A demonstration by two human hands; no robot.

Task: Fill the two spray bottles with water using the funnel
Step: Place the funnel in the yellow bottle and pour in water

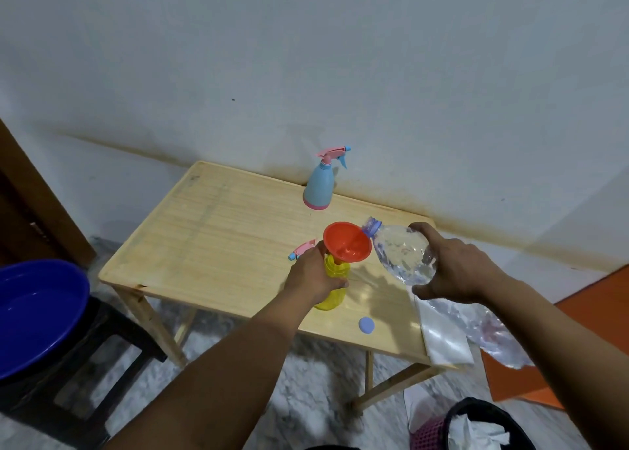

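Near the table's front edge, our left hand gripped the yellow bottle under the funnel. Our right hand wrapped the tilted water bottle, mouth at the funnel rim. Thin plastic probably dents; hold it mid-body.

Translucent yellow plastic spray bottle: upright, uncapped. Red plastic funnel: seated in its neck. Clear plastic water bottle: tilted, mouth over funnel rim. Blue conical spray bottle with pink trigger head: upright, capped, well apart.
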